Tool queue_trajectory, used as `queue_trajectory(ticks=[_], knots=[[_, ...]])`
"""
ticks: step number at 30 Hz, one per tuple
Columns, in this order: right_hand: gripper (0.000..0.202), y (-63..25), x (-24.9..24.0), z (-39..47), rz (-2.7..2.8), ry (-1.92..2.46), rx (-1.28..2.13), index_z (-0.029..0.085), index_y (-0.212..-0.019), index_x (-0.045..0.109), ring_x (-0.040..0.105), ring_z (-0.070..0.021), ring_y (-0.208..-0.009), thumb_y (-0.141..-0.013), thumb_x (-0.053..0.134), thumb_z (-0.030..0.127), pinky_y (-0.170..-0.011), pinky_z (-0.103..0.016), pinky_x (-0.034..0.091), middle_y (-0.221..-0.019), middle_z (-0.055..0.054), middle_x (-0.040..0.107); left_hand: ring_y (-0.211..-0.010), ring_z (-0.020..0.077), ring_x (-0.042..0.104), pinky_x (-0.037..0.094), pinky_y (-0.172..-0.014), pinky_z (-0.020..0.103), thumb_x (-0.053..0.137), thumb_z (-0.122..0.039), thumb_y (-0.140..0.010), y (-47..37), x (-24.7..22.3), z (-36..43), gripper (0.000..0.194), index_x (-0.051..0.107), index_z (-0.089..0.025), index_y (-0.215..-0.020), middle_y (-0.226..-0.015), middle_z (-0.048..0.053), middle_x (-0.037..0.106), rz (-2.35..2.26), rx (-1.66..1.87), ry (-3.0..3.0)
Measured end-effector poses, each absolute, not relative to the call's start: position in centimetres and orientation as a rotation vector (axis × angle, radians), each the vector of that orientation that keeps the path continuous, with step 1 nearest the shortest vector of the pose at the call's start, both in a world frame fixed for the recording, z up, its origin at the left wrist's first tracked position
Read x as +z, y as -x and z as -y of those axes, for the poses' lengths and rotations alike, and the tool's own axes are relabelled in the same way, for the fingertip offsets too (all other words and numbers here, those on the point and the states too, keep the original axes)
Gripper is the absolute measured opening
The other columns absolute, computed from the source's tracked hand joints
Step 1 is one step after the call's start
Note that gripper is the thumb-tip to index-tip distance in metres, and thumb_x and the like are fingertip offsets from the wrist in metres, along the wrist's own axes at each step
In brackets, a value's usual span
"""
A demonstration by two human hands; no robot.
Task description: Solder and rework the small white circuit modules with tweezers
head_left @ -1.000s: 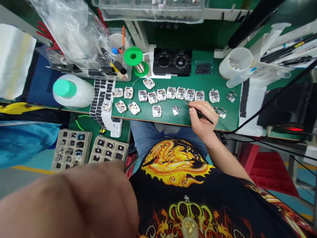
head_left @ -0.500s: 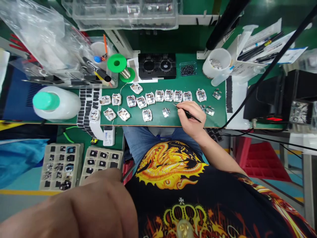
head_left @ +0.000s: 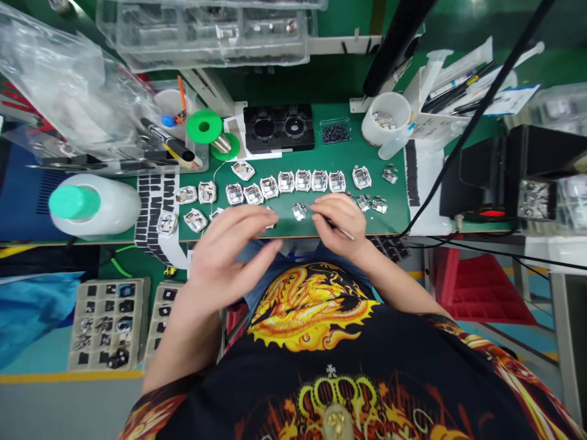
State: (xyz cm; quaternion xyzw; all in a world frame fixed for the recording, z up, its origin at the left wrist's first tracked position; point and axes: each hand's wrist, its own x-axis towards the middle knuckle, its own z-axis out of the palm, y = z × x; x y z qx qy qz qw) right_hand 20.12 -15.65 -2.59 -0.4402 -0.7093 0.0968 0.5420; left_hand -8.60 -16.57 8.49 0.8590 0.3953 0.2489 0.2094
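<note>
My right hand (head_left: pixel 340 225) is closed around slim black tweezers (head_left: pixel 337 227), just right of a small circuit board (head_left: pixel 299 211) on the green bench. My left hand (head_left: pixel 233 250) hovers over the bench's front edge, fingers stretched and thumb apart, holding nothing. It partly hides two white watch cases near the edge. Behind both hands runs a row of white watch cases (head_left: pixel 303 180) with electronics inside. Another case (head_left: pixel 362 177) sits at the row's right end. Further small boards (head_left: pixel 378 204) lie right of my right hand.
A white bottle with a green cap (head_left: pixel 74 202) and a solder spool (head_left: pixel 205 127) stand left. At the back are a black fixture (head_left: pixel 278 128), a screw tray (head_left: pixel 335 131) and a white cup (head_left: pixel 386 118). A black cable (head_left: pixel 477 119) crosses the right side.
My left hand has moved from low near the camera up to the bench's front edge, opening out. My right hand stays beside the small board with the tweezers. The view has shifted slightly.
</note>
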Motion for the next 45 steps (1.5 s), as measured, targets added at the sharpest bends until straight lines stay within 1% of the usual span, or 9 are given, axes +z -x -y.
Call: queue_trajectory(ticks=[4,7,13,18,21,25,30,33,45], knots=[[0.034,-19.6,-3.6,16.6,1.953,0.880,0.133,0.024,-0.135,0.075,0.083,-0.0258,-0.113,-0.101,0.076,0.020,-0.099,-0.048,0.075,-0.114,-0.009,0.087,-0.133,0.0375,0.063,0.057,-0.115,0.063,0.057,-0.004,-0.102,6.4,4.3,12.9,0.055,0.069,-0.024,-0.152,-0.162,0.010,0.070,-0.990,0.378,-2.656],[0.033,-18.8,-4.4,17.8,1.982,0.872,0.166,0.026,-0.134,0.076,0.083,-0.0252,-0.117,-0.102,0.075,0.021,-0.099,-0.047,0.075,-0.116,-0.007,0.087,-0.127,0.0393,0.060,0.057,-0.109,0.065,0.055,-0.004,-0.101,7.4,3.3,12.8,0.057,0.071,-0.022,-0.154,-0.164,0.009,0.070,-1.024,0.275,-2.679],[0.034,-18.5,-5.0,19.6,1.906,0.919,0.246,0.028,-0.133,0.076,0.084,-0.0258,-0.118,-0.100,0.077,0.020,-0.099,-0.048,0.076,-0.115,-0.006,0.087,-0.116,0.0365,0.064,0.060,-0.106,0.060,0.052,-0.010,-0.107,8.4,3.4,11.6,0.050,0.072,-0.021,-0.151,-0.158,0.013,0.072,-0.965,0.159,-2.697],[0.041,-19.6,-4.4,20.0,1.834,0.934,0.251,0.026,-0.137,0.075,0.085,-0.0264,-0.112,-0.097,0.078,0.017,-0.095,-0.048,0.077,-0.111,-0.007,0.087,-0.118,0.0368,0.067,0.060,-0.108,0.058,0.060,-0.027,-0.112,8.9,3.5,10.9,0.040,0.069,-0.019,-0.150,-0.142,0.016,0.077,-1.055,0.211,-2.676],[0.043,-19.7,-3.8,20.0,1.806,0.951,0.303,0.030,-0.137,0.076,0.086,-0.0269,-0.110,-0.097,0.077,0.015,-0.094,-0.051,0.076,-0.111,-0.006,0.088,-0.124,0.0376,0.066,0.059,-0.112,0.056,0.065,-0.031,-0.111,9.2,3.4,11.4,0.039,0.068,-0.017,-0.148,-0.138,0.017,0.076,-1.178,0.234,-2.631],[0.037,-19.0,-2.9,19.8,1.714,0.983,0.404,0.031,-0.130,0.079,0.085,-0.0267,-0.104,-0.097,0.076,0.014,-0.091,-0.051,0.074,-0.107,-0.005,0.088,-0.122,0.0361,0.065,0.058,-0.111,0.053,0.066,-0.031,-0.111,9.2,3.0,11.9,0.036,0.070,-0.016,-0.143,-0.133,0.017,0.074,-1.274,0.235,-2.564],[0.030,-18.0,-1.7,19.0,1.652,0.974,0.547,0.029,-0.122,0.082,0.084,-0.0253,-0.107,-0.099,0.074,0.013,-0.095,-0.051,0.071,-0.110,-0.006,0.086,-0.118,0.0354,0.064,0.056,-0.109,0.052,0.072,-0.030,-0.105,8.3,2.8,12.0,0.030,0.074,-0.017,-0.131,-0.122,0.014,0.071,-1.308,0.241,-2.489],[0.027,-17.7,-1.0,18.6,1.630,0.979,0.608,0.031,-0.119,0.083,0.084,-0.0244,-0.107,-0.100,0.073,0.014,-0.097,-0.050,0.071,-0.110,-0.005,0.086,-0.121,0.0360,0.063,0.055,-0.112,0.053,0.072,-0.027,-0.102,7.5,2.9,12.4,0.026,0.074,-0.019,-0.126,-0.124,0.014,0.072,-1.300,0.299,-2.484],[0.026,-18.2,-0.9,17.8,1.800,0.967,0.654,0.031,-0.117,0.083,0.083,-0.0218,-0.105,-0.101,0.070,0.014,-0.097,-0.046,0.069,-0.112,-0.004,0.086,-0.119,0.0305,0.070,0.061,-0.110,0.048,0.064,-0.024,-0.103,6.2,1.4,13.6,0.036,0.069,-0.017,-0.139,-0.125,0.013,0.072,-1.173,0.470,-2.368]])
